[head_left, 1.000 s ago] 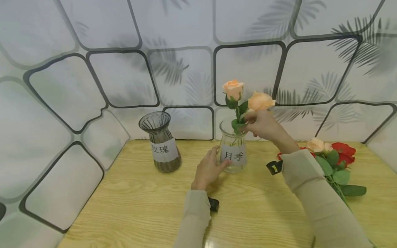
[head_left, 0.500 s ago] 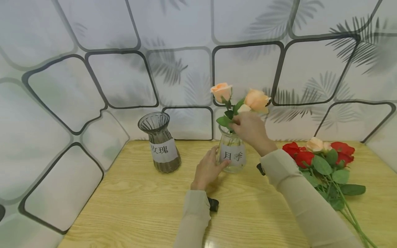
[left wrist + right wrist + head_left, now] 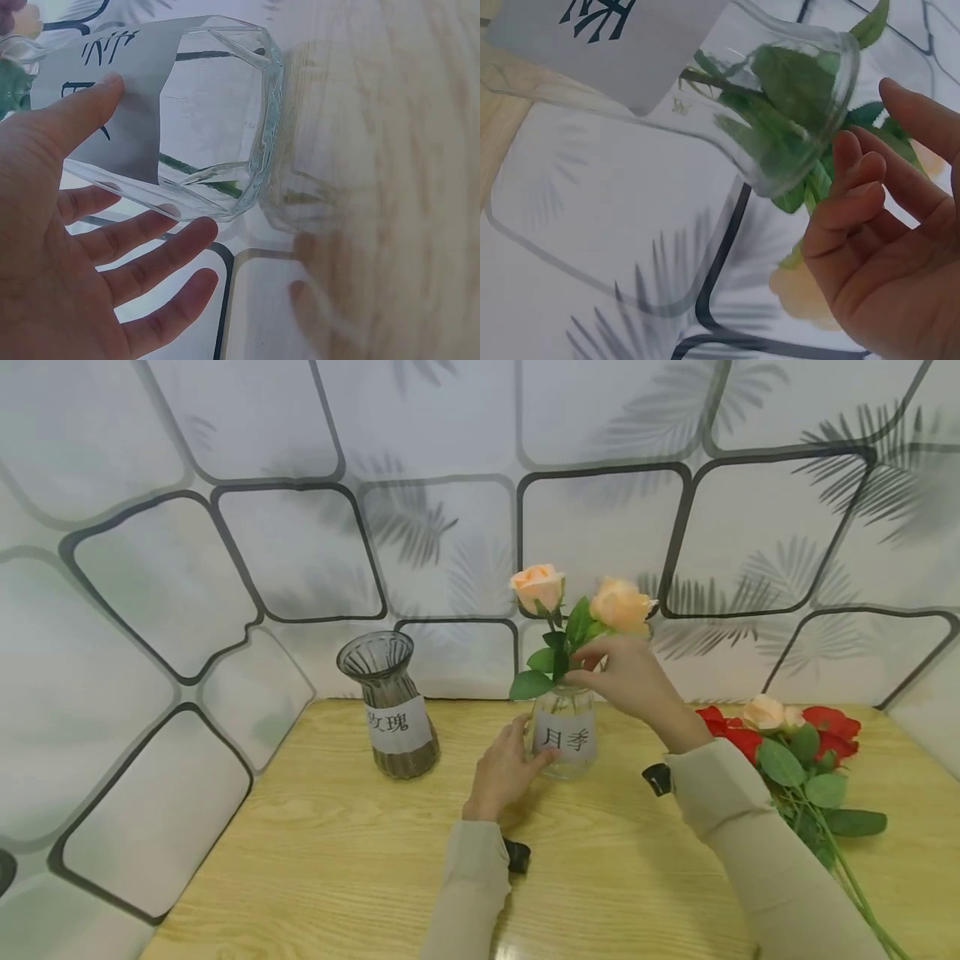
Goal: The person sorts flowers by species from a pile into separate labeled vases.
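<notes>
A clear glass vase (image 3: pixel 564 739) with a white paper label stands upright on the table, peach roses (image 3: pixel 537 587) in it. My left hand (image 3: pixel 504 770) holds the vase from the left. Its thumb lies on the label in the left wrist view, with the other fingers spread along the far side. My right hand (image 3: pixel 630 681) is at the mouth of the vase, beside the green leaves (image 3: pixel 536 672). In the right wrist view its thumb and forefinger stand apart near the leaves, the other fingers loosely curled by the rim. A second peach rose (image 3: pixel 621 603) leans right above this hand.
To the left stands a grey ribbed glass vase (image 3: pixel 401 714) with a white label. Red roses (image 3: pixel 831 731) and a pale peach rose (image 3: pixel 763 710) lie on the wooden table (image 3: pixel 337 860) at the right, long stems toward the front. A patterned backdrop (image 3: pixel 450 552) rises behind.
My right hand moved left to the vase with the upright peach rose, which now leans left. The hand has since drawn back slightly right, its thumb and forefinger parted. My left hand stayed put.
</notes>
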A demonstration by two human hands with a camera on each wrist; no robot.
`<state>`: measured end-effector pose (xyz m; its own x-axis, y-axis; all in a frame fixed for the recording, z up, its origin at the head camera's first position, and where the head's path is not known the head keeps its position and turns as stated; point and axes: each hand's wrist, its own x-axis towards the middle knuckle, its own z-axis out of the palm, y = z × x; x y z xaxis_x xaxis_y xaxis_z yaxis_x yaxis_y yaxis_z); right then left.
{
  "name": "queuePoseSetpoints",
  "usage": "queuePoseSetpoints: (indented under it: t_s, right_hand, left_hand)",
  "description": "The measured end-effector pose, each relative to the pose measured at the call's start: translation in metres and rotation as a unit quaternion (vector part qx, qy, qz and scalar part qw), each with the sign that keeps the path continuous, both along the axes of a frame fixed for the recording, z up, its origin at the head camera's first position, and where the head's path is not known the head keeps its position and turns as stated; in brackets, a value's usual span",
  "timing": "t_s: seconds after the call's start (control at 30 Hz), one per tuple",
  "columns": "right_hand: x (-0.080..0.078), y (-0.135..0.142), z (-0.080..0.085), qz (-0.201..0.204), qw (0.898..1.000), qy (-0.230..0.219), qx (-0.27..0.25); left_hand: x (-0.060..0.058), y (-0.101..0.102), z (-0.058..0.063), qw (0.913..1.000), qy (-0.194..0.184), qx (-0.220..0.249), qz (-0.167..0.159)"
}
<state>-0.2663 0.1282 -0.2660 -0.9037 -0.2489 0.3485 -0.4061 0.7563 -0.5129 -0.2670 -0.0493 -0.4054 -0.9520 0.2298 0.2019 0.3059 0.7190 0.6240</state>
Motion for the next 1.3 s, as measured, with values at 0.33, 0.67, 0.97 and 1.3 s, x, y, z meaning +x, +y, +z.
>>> queuePoseSetpoints:
  t_s: [0.33, 0.67, 0.97, 1.3]
  right_hand:
    - [0.026, 0.037, -0.009, -0.043, 0.997, 0.061, -0.007]
    - [0.039, 0.067, -0.024, -0.066, 0.995, 0.079, 0.01]
    - [0.05, 0.101, -0.034, -0.097, 0.993, 0.061, 0.032]
    - [0.059, 0.131, -0.04, -0.129, 0.99, 0.028, 0.052]
  left_hand:
    - [0.0, 0.001, 0.001, 1.0, 0.005, -0.006, 0.002]
    - [-0.001, 0.0, 0.0, 1.0, 0.005, -0.001, 0.003]
    - [-0.001, 0.001, -0.001, 1.0, 0.004, -0.001, -0.002]
    - [-0.001, 0.0, -0.001, 1.0, 0.001, -0.002, 0.0]
